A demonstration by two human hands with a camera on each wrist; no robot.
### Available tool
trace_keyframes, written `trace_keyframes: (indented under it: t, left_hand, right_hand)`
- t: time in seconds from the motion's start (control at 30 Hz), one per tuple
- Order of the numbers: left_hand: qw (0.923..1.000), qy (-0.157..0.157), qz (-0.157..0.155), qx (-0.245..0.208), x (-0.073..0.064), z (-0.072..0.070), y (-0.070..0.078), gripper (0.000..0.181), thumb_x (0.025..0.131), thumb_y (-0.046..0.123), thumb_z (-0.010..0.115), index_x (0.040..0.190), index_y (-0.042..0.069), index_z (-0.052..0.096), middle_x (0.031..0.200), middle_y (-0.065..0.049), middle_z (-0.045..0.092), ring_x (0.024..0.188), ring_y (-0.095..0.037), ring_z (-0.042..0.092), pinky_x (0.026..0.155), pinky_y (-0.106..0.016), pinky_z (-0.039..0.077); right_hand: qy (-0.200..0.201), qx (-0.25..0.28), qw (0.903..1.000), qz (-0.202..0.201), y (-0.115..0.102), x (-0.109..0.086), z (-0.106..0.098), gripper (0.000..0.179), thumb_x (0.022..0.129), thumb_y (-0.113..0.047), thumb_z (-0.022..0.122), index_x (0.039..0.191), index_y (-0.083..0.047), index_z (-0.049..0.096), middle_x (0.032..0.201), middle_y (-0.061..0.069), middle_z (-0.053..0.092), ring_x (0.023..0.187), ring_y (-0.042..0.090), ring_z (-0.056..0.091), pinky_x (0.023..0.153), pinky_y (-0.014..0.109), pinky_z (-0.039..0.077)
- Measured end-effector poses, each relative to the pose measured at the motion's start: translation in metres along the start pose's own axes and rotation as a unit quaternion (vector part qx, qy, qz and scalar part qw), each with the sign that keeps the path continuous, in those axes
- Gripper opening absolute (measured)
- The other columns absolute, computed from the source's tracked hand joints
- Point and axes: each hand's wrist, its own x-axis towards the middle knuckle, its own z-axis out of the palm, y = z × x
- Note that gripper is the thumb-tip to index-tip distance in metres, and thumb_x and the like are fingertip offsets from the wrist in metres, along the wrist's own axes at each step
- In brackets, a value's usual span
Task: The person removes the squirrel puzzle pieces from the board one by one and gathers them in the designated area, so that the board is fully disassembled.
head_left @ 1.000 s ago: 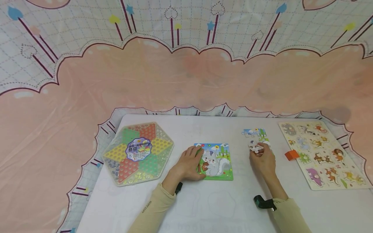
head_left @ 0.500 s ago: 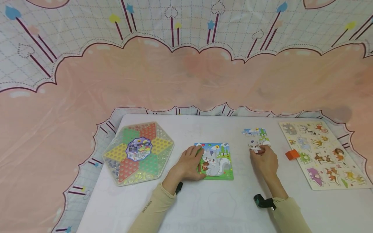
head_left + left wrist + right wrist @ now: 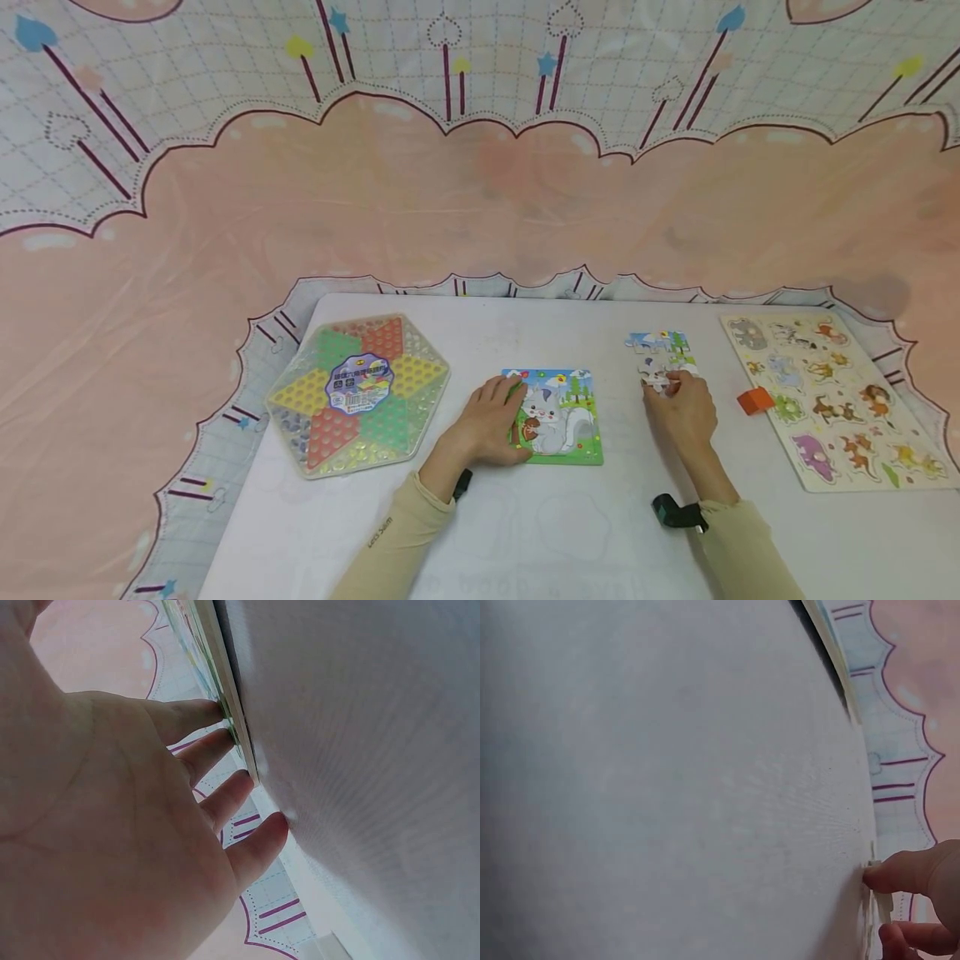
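The left hand (image 3: 487,423) rests on the left side of a square squirrel picture board (image 3: 566,433). Its fingers are extended and spread, some of them against the board's edge in the left wrist view (image 3: 238,742). At the right, the right hand (image 3: 684,414) pinches a jigsaw piece (image 3: 655,377) with a grey-and-white animal print between thumb and fingers. That piece lies against a partly assembled jigsaw (image 3: 660,340) of sky and trees. Pale piece edges (image 3: 883,904) show between the digits in the right wrist view; the palm hides part of the jigsaw.
A hexagonal Chinese checkers board (image 3: 405,417) in clear wrap lies at the left of the white table (image 3: 525,533). An orange block (image 3: 755,401) sits beside a wooden animal peg puzzle (image 3: 862,442) at the right. A patterned cloth (image 3: 480,208) hangs behind.
The right hand's piece has moved up against the upper jigsaw strip, and the gap between them has narrowed. The left hand stays in place on the squirrel board.
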Motion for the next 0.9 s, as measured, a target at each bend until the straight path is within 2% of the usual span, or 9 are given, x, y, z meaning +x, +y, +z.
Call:
trace_keyframes:
  t: [0.2, 0.5, 0.7, 0.9]
  left_hand:
    - [1.0, 0.002, 0.001, -0.002, -0.0002, -0.0002, 0.001, 0.093, 0.083, 0.05, 0.068, 0.155, 0.006, 0.028, 0.16, -0.011, 0.021, 0.147, -0.032, 0.017, 0.116, -0.049, 0.022]
    - [1.0, -0.003, 0.0, -0.002, -0.0003, -0.0012, 0.0022, 0.094, 0.083, 0.051, 0.068, 0.155, 0.006, 0.027, 0.16, -0.011, 0.021, 0.147, -0.032, 0.017, 0.116, -0.048, 0.022]
    - [1.0, -0.008, -0.003, -0.004, -0.0002, -0.0016, 0.0016, 0.094, 0.084, 0.051, 0.068, 0.155, 0.006, 0.027, 0.161, -0.011, 0.021, 0.147, -0.032, 0.016, 0.117, -0.048, 0.021]
    - [1.0, -0.008, -0.005, -0.001, 0.0005, -0.0012, 0.0009, 0.095, 0.083, 0.052, 0.069, 0.155, 0.007, 0.027, 0.16, -0.011, 0.021, 0.147, -0.032, 0.016, 0.117, -0.048, 0.021]
  right_hand:
    - [-0.009, -0.006, 0.9997, -0.02, 0.0002, 0.0038, -0.0025, 0.039, 0.085, -0.024, 0.073, 0.105, 0.008, 0.062, 0.078, 0.012, 0.059, 0.074, 0.029, 0.057, 0.052, 0.032, 0.038]
    - [-0.016, -0.005, 0.9997, -0.017, -0.0012, 0.0074, -0.0034, 0.042, 0.085, -0.024, 0.074, 0.108, 0.009, 0.063, 0.079, 0.013, 0.064, 0.076, 0.031, 0.06, 0.053, 0.034, 0.041]
    - [-0.014, 0.004, 0.9997, -0.02, -0.0005, 0.0064, -0.0036, 0.046, 0.084, -0.019, 0.073, 0.117, 0.01, 0.061, 0.085, 0.019, 0.069, 0.079, 0.035, 0.065, 0.055, 0.038, 0.044]
    - [-0.021, 0.022, 0.9995, -0.006, 0.0007, 0.0056, -0.0029, 0.039, 0.087, -0.016, 0.071, 0.115, 0.008, 0.061, 0.091, 0.021, 0.068, 0.081, 0.034, 0.063, 0.058, 0.034, 0.042]
